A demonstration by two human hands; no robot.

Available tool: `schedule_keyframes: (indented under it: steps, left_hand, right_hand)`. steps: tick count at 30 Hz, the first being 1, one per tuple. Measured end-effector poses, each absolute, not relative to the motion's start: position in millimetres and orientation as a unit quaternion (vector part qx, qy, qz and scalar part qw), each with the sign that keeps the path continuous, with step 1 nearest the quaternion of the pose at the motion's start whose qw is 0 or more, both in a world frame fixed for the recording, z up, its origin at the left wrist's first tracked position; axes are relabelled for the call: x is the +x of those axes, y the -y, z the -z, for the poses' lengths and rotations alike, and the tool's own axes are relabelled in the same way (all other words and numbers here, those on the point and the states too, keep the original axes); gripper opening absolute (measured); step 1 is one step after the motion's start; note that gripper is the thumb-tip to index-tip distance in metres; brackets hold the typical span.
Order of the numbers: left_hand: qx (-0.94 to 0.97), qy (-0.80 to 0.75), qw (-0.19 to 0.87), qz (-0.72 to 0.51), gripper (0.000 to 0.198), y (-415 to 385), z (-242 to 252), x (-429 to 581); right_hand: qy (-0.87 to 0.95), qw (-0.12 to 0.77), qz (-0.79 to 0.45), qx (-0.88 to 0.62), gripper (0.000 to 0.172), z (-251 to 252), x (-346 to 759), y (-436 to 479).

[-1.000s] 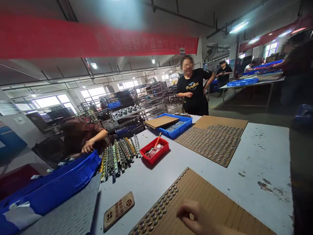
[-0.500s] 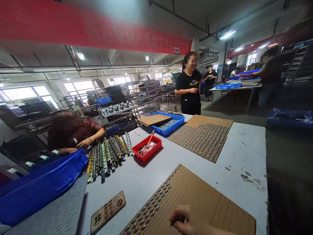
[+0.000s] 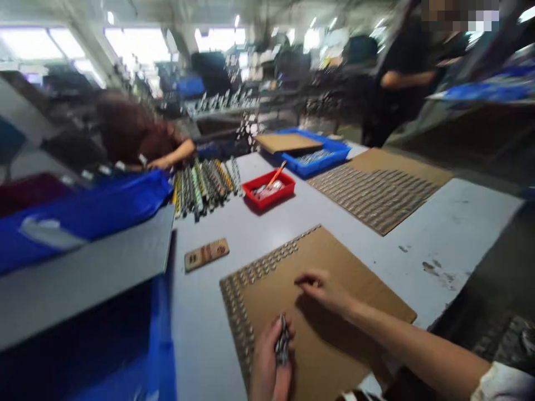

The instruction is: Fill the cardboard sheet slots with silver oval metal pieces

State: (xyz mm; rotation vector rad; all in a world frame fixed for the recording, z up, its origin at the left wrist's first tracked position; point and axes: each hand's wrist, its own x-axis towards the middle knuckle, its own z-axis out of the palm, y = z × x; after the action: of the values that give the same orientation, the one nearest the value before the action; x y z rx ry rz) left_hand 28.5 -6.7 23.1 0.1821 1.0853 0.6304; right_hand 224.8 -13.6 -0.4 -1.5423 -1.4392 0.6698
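A cluster of small metal pieces is gripped in the left hand, which is held over the near part of a cardboard sheet. The right hand is held above the middle of the sheet with its fingers curled; whether anything is pinched there cannot be told. The sheet's left side and far-left edge are lined with rows of studs. The table is also occupied by a phone, placed left of the sheet. Farther back, an orange-handled tool is propped in a red tray, flanked by narrow strips and a second cardboard sheet, largely covered with studs. Beyond, a blue tray is partly covered by cardboard.
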Motion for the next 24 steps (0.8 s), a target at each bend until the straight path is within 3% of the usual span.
schedule_keyframes:
  steps: [6,24]
  left_hand:
    - [0.059,-0.453,0.837,-0.301,0.027,25.1,-17.4,24.1]
    - [0.054,-0.414,0.856,-0.304,0.026,26.8,-7.9,23.4]
  right_hand:
    - [0.585,0.398,-0.312,-0.634,0.018,21.9,241.9,1.6]
    - [0.720,0.326,-0.191,-0.582,0.014,43.8,243.4,-62.7]
